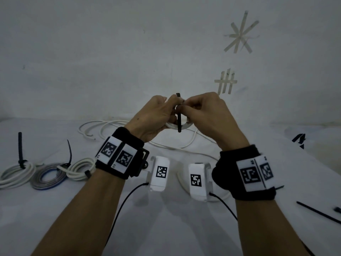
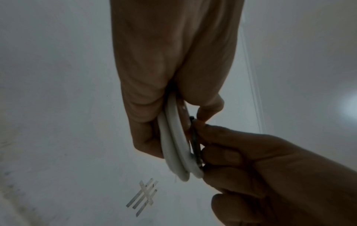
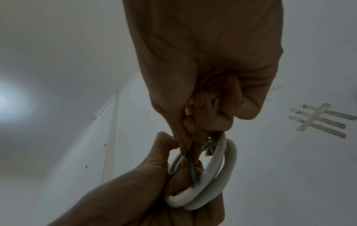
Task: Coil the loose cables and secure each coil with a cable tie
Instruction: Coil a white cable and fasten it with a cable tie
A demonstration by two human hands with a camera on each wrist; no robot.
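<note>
A small white cable coil is held up above the table between both hands. The left hand is curled round the coil's loops, which are gripped between fingers and palm, as is seen in the left wrist view, where the coil runs out below the fingers. A black cable tie is pinched by the right hand just beside the left hand's thumb; the strap is seen upright, its lower end hanging free below both hands and a short end standing above them. In the right wrist view the tie is seen crossing inside the coil; whether it is threaded through its head cannot be told.

Behind and below the hands, loose white cable is spread over the table. Well to the left of the left hand, three tied coils lie side by side: a white one, a grey and blue one and another white one, each bound with a black tie. Near the right forearm, a spare black tie lies flat on the table.
</note>
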